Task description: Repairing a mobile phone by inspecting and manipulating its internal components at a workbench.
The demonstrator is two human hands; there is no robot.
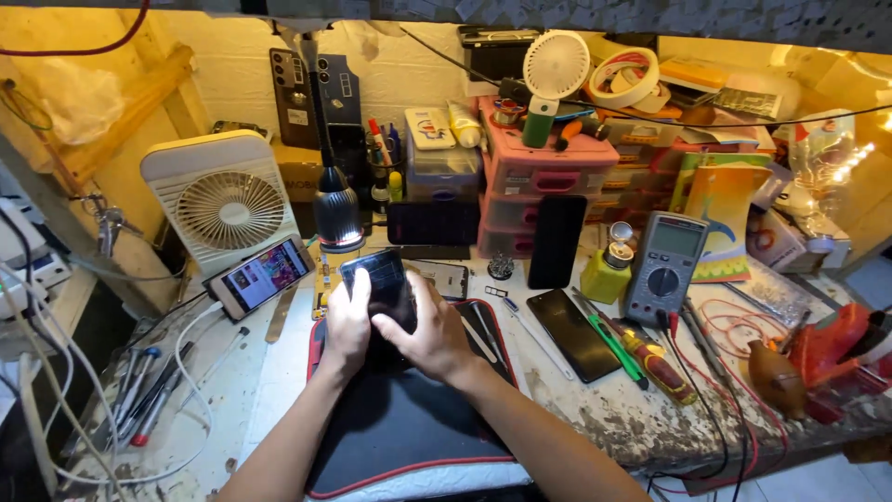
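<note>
Two hands on one dark phone, head view.

Left hand point(347, 321) and right hand point(429, 336) both closed in a grip round a dark phone point(379, 288), held tilted just above a black mat with red edging point(409, 432) on the counter point(595, 409) (screen glossy, unlit). Left of it a lit phone point(260, 276) leans by a white fan point(223, 200). To the right lie another black phone point(573, 333), screwdrivers point(641, 353) and a grey multimeter point(664, 265).
</note>
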